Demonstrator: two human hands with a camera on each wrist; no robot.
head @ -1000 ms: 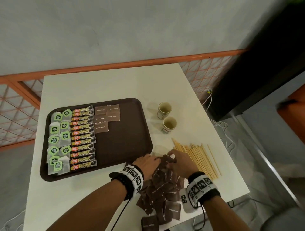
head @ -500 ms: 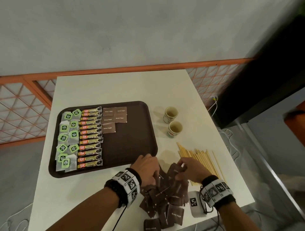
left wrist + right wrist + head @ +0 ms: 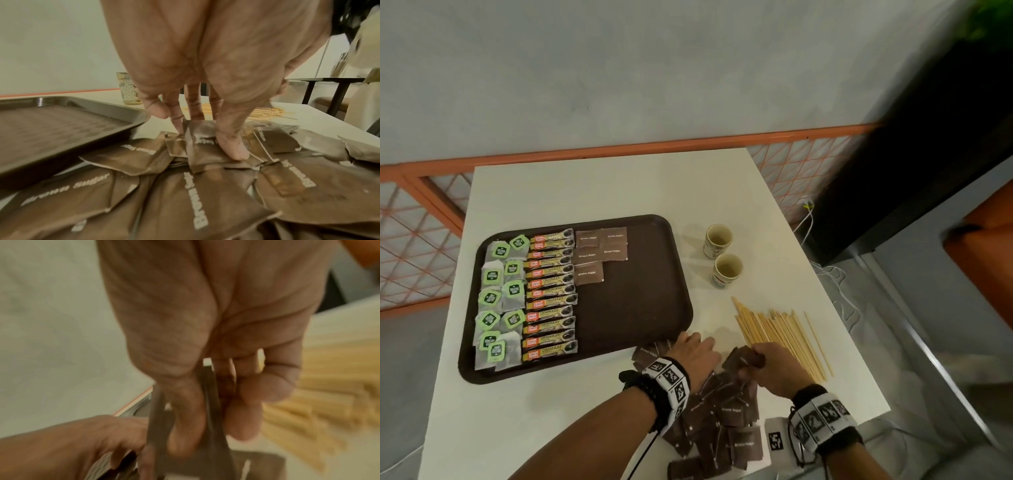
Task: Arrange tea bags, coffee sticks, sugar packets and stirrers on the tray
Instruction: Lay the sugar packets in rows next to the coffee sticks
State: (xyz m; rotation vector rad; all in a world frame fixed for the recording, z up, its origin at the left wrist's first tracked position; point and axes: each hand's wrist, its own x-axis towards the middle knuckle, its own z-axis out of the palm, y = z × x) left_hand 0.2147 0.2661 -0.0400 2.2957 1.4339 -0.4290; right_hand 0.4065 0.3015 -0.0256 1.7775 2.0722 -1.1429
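The brown tray [image 3: 640, 305] holds two columns of green-tagged tea bags [image 3: 498, 301], a column of coffee sticks [image 3: 549, 294] and several brown sugar packets [image 3: 601, 253] at its far middle. A loose pile of sugar packets [image 3: 729, 411] lies on the table by the tray's near right corner. My left hand [image 3: 695, 346] rests on the pile; in the left wrist view its thumb and fingers [image 3: 205, 138] pinch one packet [image 3: 203, 155] with a raised edge. My right hand [image 3: 753, 363] holds packets [image 3: 211, 402] upright between thumb and fingers, just above the pile. Wooden stirrers [image 3: 780, 335] lie to its right.
Two small paper cups [image 3: 718, 240] [image 3: 726, 270] stand on the white table right of the tray. The table's near edge runs just under the pile and its right edge is close to the stirrers. An orange mesh rail lines the far side.
My right hand has lifted off the pile with packets pinched in it. My left hand has stayed on the pile, shifting slightly toward the tray corner.
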